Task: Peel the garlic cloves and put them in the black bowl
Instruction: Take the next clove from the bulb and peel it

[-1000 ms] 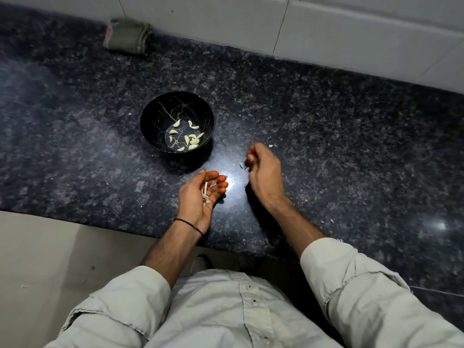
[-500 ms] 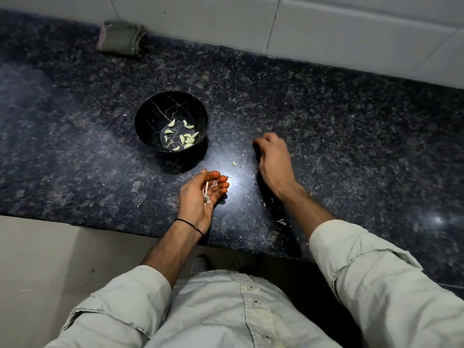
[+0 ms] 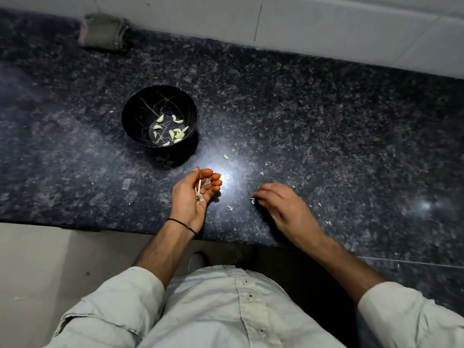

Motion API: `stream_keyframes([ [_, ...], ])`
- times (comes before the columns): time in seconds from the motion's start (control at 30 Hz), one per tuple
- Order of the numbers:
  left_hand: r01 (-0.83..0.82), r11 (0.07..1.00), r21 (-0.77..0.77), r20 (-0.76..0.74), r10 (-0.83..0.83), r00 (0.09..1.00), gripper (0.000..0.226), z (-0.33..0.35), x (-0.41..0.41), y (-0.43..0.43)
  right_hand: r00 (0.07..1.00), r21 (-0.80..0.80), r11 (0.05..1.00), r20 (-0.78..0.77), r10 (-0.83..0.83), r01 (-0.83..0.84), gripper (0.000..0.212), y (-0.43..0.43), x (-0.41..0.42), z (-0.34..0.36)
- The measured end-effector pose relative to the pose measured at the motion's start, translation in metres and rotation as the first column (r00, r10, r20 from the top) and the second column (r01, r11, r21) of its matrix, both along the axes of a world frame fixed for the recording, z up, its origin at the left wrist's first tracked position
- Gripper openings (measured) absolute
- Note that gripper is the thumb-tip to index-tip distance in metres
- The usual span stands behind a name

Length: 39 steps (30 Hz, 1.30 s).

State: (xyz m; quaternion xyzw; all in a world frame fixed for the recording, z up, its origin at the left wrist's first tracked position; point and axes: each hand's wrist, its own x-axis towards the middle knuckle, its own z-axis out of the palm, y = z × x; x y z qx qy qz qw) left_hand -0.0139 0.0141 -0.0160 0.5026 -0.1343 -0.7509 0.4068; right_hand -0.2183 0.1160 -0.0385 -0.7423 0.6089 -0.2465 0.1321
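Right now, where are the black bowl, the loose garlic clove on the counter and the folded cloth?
black bowl (image 3: 144, 104), head view, bare inner wall at the back left.
loose garlic clove (image 3: 226, 157), head view, its middle.
folded cloth (image 3: 104, 31), head view, middle of its top face.

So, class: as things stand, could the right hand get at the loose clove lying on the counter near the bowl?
Probably yes. The loose clove lies uncovered on the counter, and the right hand is nearby with nothing between them; the left hand, cupping skins, sits off to the side.
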Motion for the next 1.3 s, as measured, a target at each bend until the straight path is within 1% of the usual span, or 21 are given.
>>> stream_keyframes([
  [0.03,0.004,1.0,-0.004,-0.002,-0.004,1.0,0.034,0.0,0.001,0.001,0.989,-0.014,0.994,0.101,-0.105,0.107,0.022,0.0,-0.004,0.003],
  [0.07,0.009,1.0,-0.007,-0.006,-0.009,1.0,0.034,0.001,0.001,0.002,0.952,-0.012,0.972,0.209,-0.225,0.233,0.018,0.0,-0.007,0.005],
  [0.13,0.017,1.0,-0.01,-0.014,-0.017,1.0,0.034,0.002,0.004,0.005,0.825,0.033,0.89,0.361,-0.434,0.454,0.015,0.0,-0.016,0.002],
  [0.2,0.023,1.0,-0.006,-0.023,-0.023,0.999,0.033,0.002,0.006,0.008,0.716,0.093,0.802,0.399,-0.573,0.59,0.018,0.004,-0.017,-0.006],
  [0.23,0.028,1.0,-0.004,-0.026,-0.028,0.999,0.033,0.001,0.006,0.009,0.689,0.106,0.775,0.395,-0.608,0.623,0.019,0.006,-0.012,-0.01],
  [0.3,0.044,0.999,0.003,-0.027,-0.044,0.999,0.034,-0.001,0.006,0.012,0.679,0.098,0.769,0.409,-0.61,0.632,0.021,0.007,0.011,-0.014],
  [0.43,0.079,0.997,0.009,-0.037,-0.079,0.996,0.034,0.0,0.006,0.021,0.713,0.138,0.837,0.461,-0.528,0.53,0.022,-0.008,0.072,-0.008],
  [0.47,0.091,0.996,0.009,-0.038,-0.091,0.995,0.035,0.0,0.009,0.025,0.703,0.154,0.854,0.505,-0.5,0.496,0.022,-0.013,0.084,-0.006],
  [0.53,0.104,0.994,0.008,-0.059,-0.104,0.993,0.035,0.004,0.014,0.031,0.634,0.186,0.878,0.627,-0.452,0.441,0.021,-0.022,0.092,0.003],
  [0.6,0.13,0.991,0.028,-0.09,-0.127,0.988,0.036,0.007,0.024,0.04,0.573,0.177,0.858,0.677,-0.461,0.481,0.02,-0.029,0.077,0.01],
  [0.67,0.154,0.987,0.054,-0.109,-0.147,0.983,0.039,0.008,0.037,0.054,0.542,0.154,0.807,0.667,-0.511,0.571,0.024,-0.035,0.043,0.011],
  [0.73,0.175,0.979,0.103,-0.119,-0.163,0.979,0.041,0.004,0.047,0.072,0.538,0.18,0.767,0.616,-0.576,0.616,0.031,-0.04,0.002,0.006],
  [0.77,0.185,0.973,0.136,-0.121,-0.169,0.978,0.041,0.002,0.05,0.081,0.561,0.204,0.761,0.564,-0.606,0.616,0.034,-0.043,-0.014,0.004],
  [0.8,0.193,0.967,0.164,-0.117,-0.175,0.978,0.041,-0.002,0.051,0.091,0.597,0.229,0.767,0.511,-0.618,0.599,0.037,-0.046,-0.026,0.0],
  [0.87,0.213,0.957,0.199,-0.106,-0.195,0.975,0.045,-0.01,0.05,0.104,0.676,0.249,0.813,0.457,-0.578,0.526,0.038,-0.054,-0.035,-0.003],
  [0.97,0.22,0.936,0.275,-0.102,-0.199,0.975,0.055,-0.021,0.042,0.117,0.744,0.263,0.887,0.483,-0.461,0.379,0.04,-0.06,-0.017,-0.001],
  [1.07,0.176,0.917,0.359,-0.12,-0.142,0.983,0.053,-0.033,0.032,0.121,0.701,0.368,0.917,0.612,-0.365,0.156,0.044,-0.052,0.016,0.005],
  [1.13,0.116,0.926,0.36,-0.101,-0.085,0.991,0.045,-0.039,0.022,0.121,0.666,0.426,0.905,0.676,-0.315,-0.005,0.048,-0.04,0.037,0.005],
  [1.17,0.086,0.933,0.35,-0.087,-0.059,0.994,0.041,-0.042,0.016,0.119,0.668,0.438,0.896,0.686,-0.287,-0.066,0.05,-0.034,0.046,0.005],
  [1.23,0.053,0.943,0.329,-0.071,-0.032,0.997,0.039,-0.046,0.006,0.119,0.669,0.456,0.875,0.703,-0.241,-0.163,0.054,-0.021,0.057,0.004],
  [1.3,0.069,0.945,0.318,-0.073,-0.048,0.996,0.043,-0.048,0.0,0.123,0.669,0.448,0.866,0.716,-0.201,-0.22,0.057,-0.01,0.062,0.006],
])
